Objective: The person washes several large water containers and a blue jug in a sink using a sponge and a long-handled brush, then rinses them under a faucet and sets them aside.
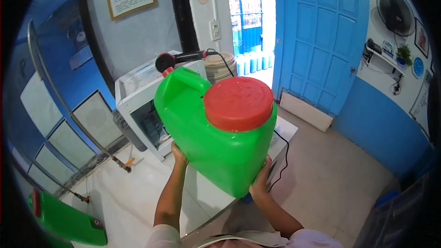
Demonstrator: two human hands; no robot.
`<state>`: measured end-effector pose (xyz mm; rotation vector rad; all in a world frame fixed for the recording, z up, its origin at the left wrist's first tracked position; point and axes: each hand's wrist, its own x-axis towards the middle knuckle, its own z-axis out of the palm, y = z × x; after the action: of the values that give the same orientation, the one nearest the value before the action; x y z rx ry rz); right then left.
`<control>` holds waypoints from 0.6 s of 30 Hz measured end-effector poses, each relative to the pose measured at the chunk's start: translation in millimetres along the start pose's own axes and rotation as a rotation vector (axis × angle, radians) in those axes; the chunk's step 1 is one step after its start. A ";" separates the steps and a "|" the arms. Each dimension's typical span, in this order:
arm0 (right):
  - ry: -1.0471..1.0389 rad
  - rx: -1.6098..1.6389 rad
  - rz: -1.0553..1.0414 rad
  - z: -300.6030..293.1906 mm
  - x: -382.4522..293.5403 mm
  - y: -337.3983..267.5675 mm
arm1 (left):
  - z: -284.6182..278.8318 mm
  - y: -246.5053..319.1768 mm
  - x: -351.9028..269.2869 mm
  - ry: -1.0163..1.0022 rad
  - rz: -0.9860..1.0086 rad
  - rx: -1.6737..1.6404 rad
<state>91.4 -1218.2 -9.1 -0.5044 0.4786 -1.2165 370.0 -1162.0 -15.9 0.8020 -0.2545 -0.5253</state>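
Note:
A large green plastic jug with a wide red screw lid is held up in front of me, between both hands. Water drops lie on the lid. My left hand grips the jug's left side, its fingers partly hidden behind it. On the lower right side, my right hand presses against the jug, fingers also partly out of sight. Beyond the jug's small red cap, a black and red heat gun or dryer-like tool rests on a white cabinet.
At lower left, another green jug stands on the white tiled counter. Hoses with an orange-handled valve hang nearby. A black cord runs down the counter's right side. A beige container stands behind, near a blue door.

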 end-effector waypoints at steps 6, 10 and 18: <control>0.012 -0.282 -0.093 -7.5 -23.9 5.0 | -72.5 10.3 -11.8 0.186 0.299 0.951; -0.149 -0.799 -0.836 18.7 -87.3 -18.5 | -72.3 64.7 -132.2 -0.005 0.378 0.813; -1.395 -0.708 0.049 139.5 -280.6 181.7 | -217.6 376.6 -365.8 0.611 1.414 1.061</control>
<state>233.9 -886.0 14.2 -1.7380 -0.3234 -0.3772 282.1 -614.3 107.9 1.4830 -0.4545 1.2933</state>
